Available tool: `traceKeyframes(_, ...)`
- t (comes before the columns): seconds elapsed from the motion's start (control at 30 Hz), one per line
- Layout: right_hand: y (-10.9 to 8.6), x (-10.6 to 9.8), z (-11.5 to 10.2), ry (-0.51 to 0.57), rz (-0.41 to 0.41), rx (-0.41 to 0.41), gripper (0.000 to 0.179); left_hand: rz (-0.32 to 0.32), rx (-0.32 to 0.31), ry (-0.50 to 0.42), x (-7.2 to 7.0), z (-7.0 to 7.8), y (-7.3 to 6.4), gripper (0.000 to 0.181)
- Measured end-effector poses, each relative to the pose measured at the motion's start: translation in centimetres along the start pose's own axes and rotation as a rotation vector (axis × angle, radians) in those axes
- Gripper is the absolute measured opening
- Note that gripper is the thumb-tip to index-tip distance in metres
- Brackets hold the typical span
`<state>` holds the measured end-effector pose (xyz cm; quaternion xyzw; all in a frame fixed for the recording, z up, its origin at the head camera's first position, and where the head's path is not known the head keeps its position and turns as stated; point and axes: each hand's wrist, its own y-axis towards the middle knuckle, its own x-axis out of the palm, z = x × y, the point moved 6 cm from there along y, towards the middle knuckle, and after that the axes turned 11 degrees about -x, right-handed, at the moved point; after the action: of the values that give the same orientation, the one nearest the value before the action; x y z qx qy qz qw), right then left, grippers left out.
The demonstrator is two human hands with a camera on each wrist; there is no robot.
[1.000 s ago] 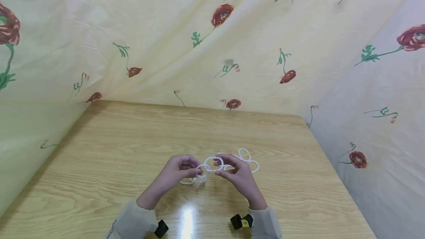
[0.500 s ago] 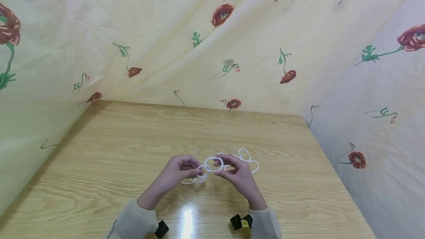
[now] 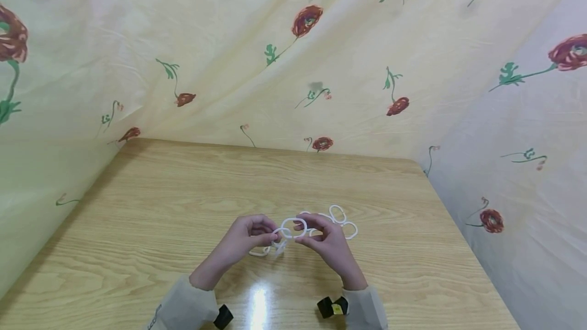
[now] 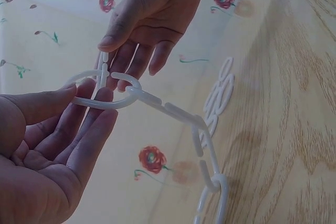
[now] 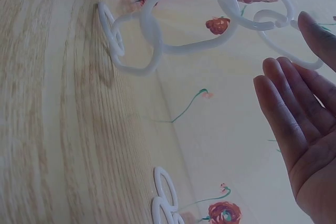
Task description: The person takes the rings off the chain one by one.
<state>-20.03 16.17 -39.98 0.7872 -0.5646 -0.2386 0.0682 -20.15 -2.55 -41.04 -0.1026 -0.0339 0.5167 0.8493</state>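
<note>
Over the middle of the table, my left hand [image 3: 245, 236] pinches a white plastic chain link [image 4: 107, 105] between thumb and fingers. From that link a short chain [image 4: 181, 113] of several white links hangs down toward the tabletop. Facing it, my right hand [image 3: 332, 238] holds another white oval link [image 5: 286, 51] between thumb and fingertips. The two held links cross each other, and a small gap shows in the rim of the left one. My fingers hide part of both links.
Several loose white links [image 3: 344, 222] lie on the wooden table [image 3: 206, 182] just beyond and right of my right hand. A flowered cloth [image 3: 238, 65] hangs behind the table and along both sides.
My right hand has shifted very slightly left with its link, toward my left hand. My left hand and the loose links have stayed in place.
</note>
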Motion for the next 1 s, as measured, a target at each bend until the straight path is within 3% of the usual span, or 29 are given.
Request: traceKeyframes(1.0, -0.06, 0.3, 0.07, 0.004, -0.005, 0.018, 0.044, -0.012, 0.01, -0.01, 0.05, 0.16, -0.14, 0.026)
